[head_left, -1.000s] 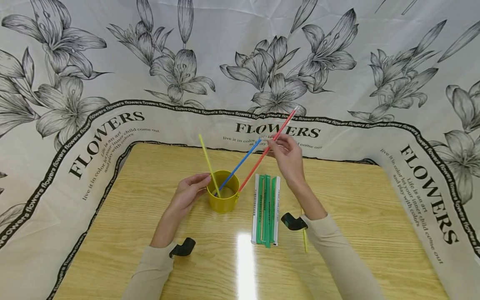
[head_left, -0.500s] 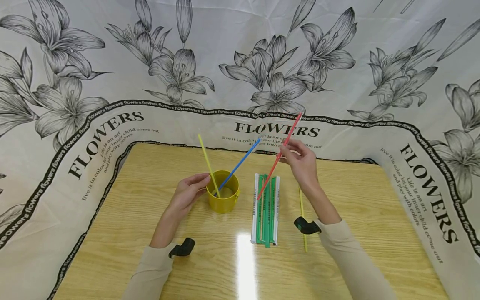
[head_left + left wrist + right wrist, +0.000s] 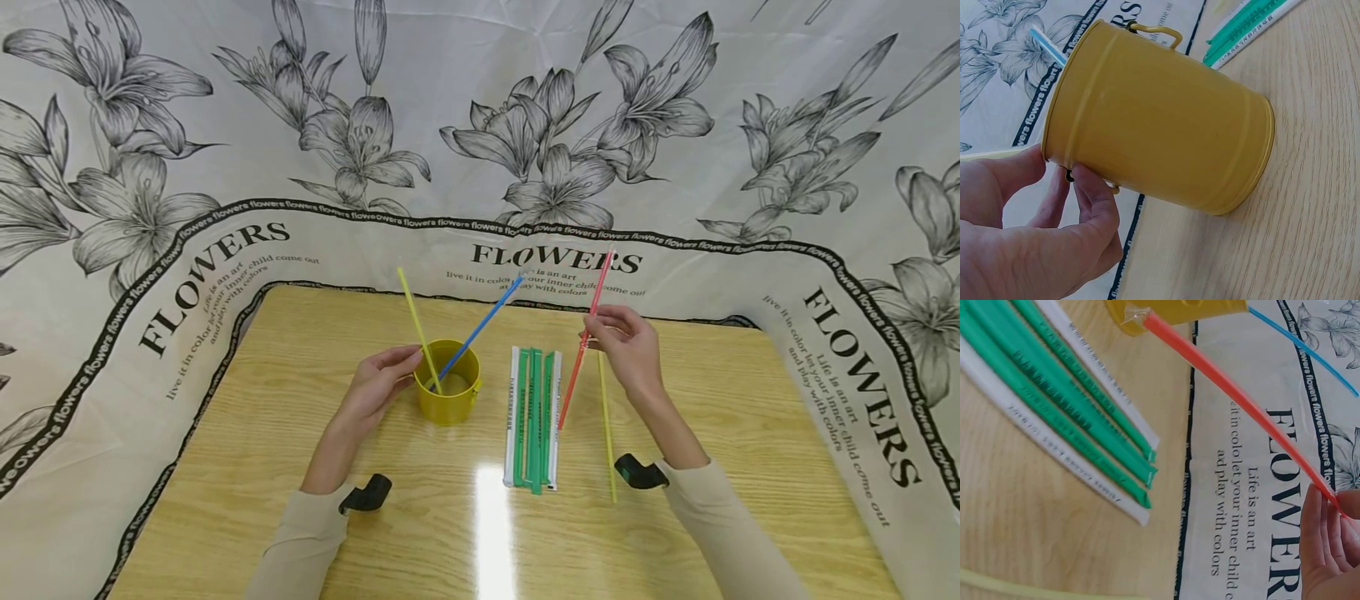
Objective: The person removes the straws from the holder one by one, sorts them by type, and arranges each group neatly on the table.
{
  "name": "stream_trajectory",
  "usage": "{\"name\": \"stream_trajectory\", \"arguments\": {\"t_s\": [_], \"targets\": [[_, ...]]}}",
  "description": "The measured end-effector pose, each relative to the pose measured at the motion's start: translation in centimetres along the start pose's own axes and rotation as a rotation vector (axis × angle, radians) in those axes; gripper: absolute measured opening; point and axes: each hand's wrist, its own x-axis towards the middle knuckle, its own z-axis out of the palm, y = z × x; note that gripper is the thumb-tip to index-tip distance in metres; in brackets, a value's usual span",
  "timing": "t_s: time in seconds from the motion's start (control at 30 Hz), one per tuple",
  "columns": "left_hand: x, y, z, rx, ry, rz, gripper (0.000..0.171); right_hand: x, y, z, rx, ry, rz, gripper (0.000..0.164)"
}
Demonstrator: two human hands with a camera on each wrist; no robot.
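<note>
My left hand (image 3: 378,383) holds a small yellow bucket (image 3: 446,410) at its left rim, thumb and fingers by the side handle. A yellow straw (image 3: 416,317) and a blue straw (image 3: 483,326) lean apart inside it. In the left wrist view the bucket (image 3: 1160,119) stands on the wooden table, with a second handle (image 3: 1160,30) across from the hand. My right hand (image 3: 630,346) pinches a red straw (image 3: 577,377) in clear film, slanting near the right edge of the wrapped straws. The right wrist view shows the red straw's (image 3: 1235,394) filmed end overlapping the bucket.
Several straws in green and white paper wrappers (image 3: 535,417) lie side by side right of the bucket. Another yellow straw (image 3: 607,433) lies on the table (image 3: 735,467) beyond them. A white flower-printed cloth (image 3: 420,183) stands behind and at both sides.
My right hand has carried the red straw from beside the bucket rightward and nearer, past the wrapped straws, turning it steeper. The left hand and bucket have stayed in place.
</note>
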Motion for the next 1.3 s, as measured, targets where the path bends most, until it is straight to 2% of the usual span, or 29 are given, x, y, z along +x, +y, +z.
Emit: {"name": "stream_trajectory", "arguments": {"t_s": [0.37,0.6,1.13,1.3], "targets": [[0.1,-0.1,-0.1,0.011,-0.008,0.006,0.038,-1.4,2.2,-2.3,-0.06,0.017,0.021,0.04],[0.3,-0.1,-0.1,0.016,-0.003,0.005,0.037,-2.2,3.5,-3.7,-0.119,0.034,0.068,0.045],[0.1,-0.3,-0.2,0.006,0.008,0.003,0.036,-4.1,6.9,-6.4,-0.154,0.085,0.127,0.043],[0.1,-0.3,-0.1,0.014,0.0,0.011,0.036,-4.6,8.0,-7.3,-0.202,0.076,0.148,0.043]]}}
